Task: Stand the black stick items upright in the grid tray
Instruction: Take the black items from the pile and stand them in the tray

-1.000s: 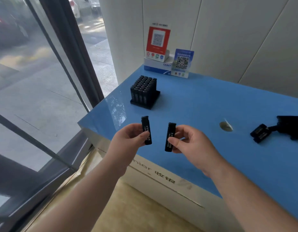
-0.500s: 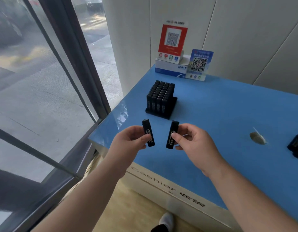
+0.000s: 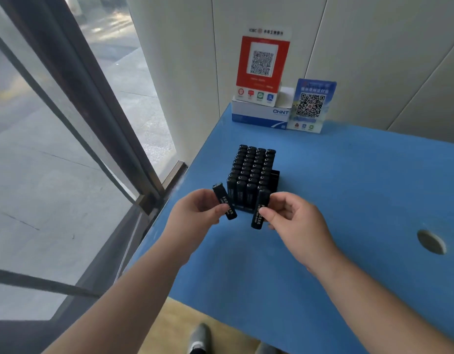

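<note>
A black grid tray (image 3: 275,178) stands on the blue table (image 3: 348,200), packed with several upright black sticks (image 3: 252,172); its right column looks empty. My left hand (image 3: 195,218) pinches one black stick (image 3: 224,201), tilted, just left of the tray's front. My right hand (image 3: 295,221) pinches a second black stick (image 3: 259,212), nearly upright, in front of the tray's near right corner.
A white CHNT box (image 3: 259,114) with a red QR sign (image 3: 261,67) and a blue QR card (image 3: 310,106) stands against the back wall. A round hole (image 3: 431,241) is in the table at right. A glass window and frame (image 3: 75,98) run along the left.
Both hands have carried their sticks forward to the front of the tray. The view has turned left, so the black items at the table's right are out of sight.
</note>
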Available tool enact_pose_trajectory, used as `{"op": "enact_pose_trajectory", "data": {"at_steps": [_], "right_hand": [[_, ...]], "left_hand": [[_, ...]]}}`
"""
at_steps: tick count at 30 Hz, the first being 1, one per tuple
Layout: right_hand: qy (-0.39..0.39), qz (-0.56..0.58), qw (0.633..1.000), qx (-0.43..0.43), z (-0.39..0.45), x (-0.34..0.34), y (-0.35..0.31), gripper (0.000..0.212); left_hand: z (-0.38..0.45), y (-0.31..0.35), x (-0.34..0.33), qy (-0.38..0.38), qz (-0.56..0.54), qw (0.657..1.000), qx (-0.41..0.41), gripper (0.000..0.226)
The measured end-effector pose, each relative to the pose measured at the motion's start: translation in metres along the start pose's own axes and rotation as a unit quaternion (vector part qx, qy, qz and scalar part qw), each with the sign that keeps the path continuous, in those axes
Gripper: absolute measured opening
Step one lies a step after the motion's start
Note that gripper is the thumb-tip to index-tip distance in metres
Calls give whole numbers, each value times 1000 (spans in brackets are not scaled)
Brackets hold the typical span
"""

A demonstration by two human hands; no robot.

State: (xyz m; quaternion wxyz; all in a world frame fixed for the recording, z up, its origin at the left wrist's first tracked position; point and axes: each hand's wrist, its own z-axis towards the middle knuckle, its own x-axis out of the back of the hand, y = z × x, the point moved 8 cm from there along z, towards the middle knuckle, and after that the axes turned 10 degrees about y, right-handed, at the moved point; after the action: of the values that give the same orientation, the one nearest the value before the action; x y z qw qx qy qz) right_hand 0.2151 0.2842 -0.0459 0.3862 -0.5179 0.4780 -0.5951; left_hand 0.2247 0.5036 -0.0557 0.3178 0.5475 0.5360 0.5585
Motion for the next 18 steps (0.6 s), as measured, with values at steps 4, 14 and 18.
{"op": "enact_pose_trajectory", "data": {"at_steps": [4, 14, 18], "right_hand": [[39, -27, 999, -13, 5, -6, 2, 14], [154, 1, 988, -31, -1, -20, 9, 23], [188, -4, 981, -49, -2, -26, 16, 20]], "left_hand": [[25, 12, -2, -1, 92, 991, -100, 21], [60, 8, -21, -105, 166, 953, -230, 23], [66, 8, -26, -137, 195, 932, -273, 21]]}}
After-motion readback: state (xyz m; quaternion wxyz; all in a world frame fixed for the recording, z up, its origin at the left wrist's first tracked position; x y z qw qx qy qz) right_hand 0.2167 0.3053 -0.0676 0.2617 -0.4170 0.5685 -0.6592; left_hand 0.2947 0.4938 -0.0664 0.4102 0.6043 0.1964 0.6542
